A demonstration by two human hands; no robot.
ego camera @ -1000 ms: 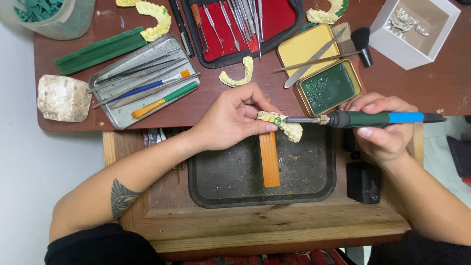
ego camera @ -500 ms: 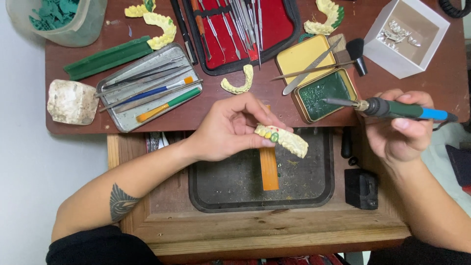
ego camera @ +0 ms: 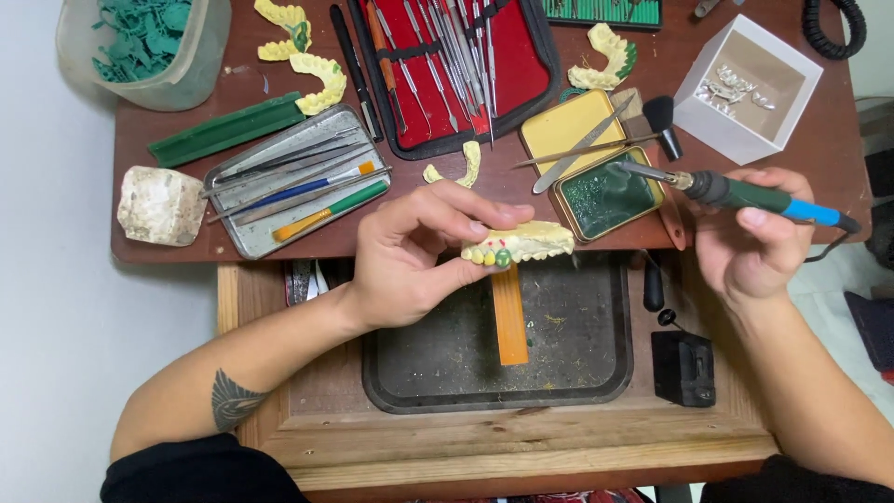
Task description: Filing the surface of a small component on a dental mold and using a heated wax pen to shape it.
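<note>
My left hand (ego camera: 410, 251) grips a pale yellow dental model (ego camera: 521, 244) with a row of teeth and a dab of green wax, held over the dark tray (ego camera: 466, 373). My right hand (ego camera: 750, 242) holds a green and blue electric wax pen (ego camera: 745, 194); its metal tip reaches into the green wax of an open yellow tin (ego camera: 605, 197). An orange stick (ego camera: 508, 317) lies on the tray below the model.
On the brown table (ego camera: 829, 140) lie a red instrument case (ego camera: 466, 65), a metal tin of brushes (ego camera: 289, 182), several spare yellow models (ego camera: 610, 51), a green strip (ego camera: 228, 129), a white stone block (ego camera: 160, 205), a tub of green wax scraps (ego camera: 149, 47) and a white box (ego camera: 750, 84). A black box (ego camera: 683, 368) sits at the right of the tray.
The wax pen left the model and swung up right; its tip now rests in the tin of green wax. My left hand turned the model slightly and kept it over the tray.
</note>
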